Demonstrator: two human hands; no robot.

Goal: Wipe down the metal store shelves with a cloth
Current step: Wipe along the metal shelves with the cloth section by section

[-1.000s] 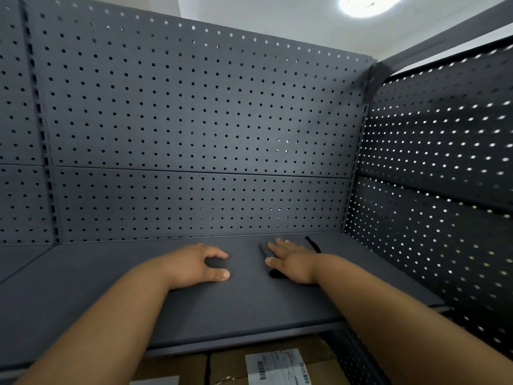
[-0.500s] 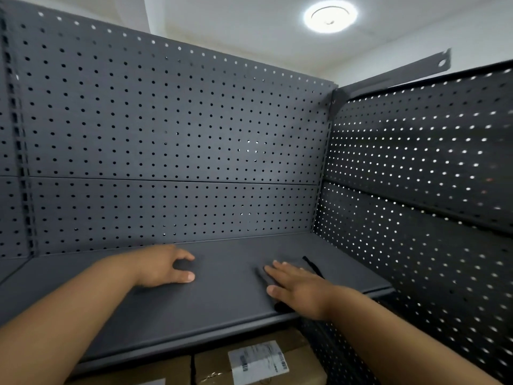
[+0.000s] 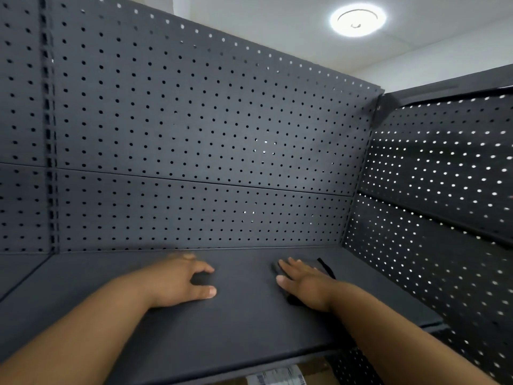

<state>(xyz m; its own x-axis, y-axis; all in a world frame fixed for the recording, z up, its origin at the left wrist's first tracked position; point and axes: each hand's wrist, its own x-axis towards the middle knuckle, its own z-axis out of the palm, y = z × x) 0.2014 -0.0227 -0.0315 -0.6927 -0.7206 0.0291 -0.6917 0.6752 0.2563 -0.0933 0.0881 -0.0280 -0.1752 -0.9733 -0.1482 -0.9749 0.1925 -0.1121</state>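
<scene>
We see both of the person's bare hands resting on the dark metal shelf (image 3: 244, 323), which we take as our landmark. The right hand (image 3: 304, 284) lies flat, palm down, fingers (image 3: 288, 266) spread and stretched toward the back of the shelf, pressing on a dark cloth (image 3: 323, 266) that is nearly the same colour as the shelf surface; the cloth shows beyond the fingertips and again as a dark fold by the wrist at the shelf's near side, with a thin dark strip poking out on the side toward the shelf's right end. The left hand (image 3: 180, 282) sits on the shelf well apart from the cloth, toward the shelf's middle, loosely curled with thumb and forefinger forming an open arch, gripping nothing. Rising from the back edge of the shelf is a perforated back panel (image 3: 194, 129); a perforated side panel (image 3: 433, 195) stands at the shelf's right end, light shining through its holes. Below the shelf's front edge we glimpse a cardboard box (image 3: 311, 370) bearing a white label (image 3: 277, 377). Above the shelf a round ceiling light (image 3: 357, 20) glows.
</scene>
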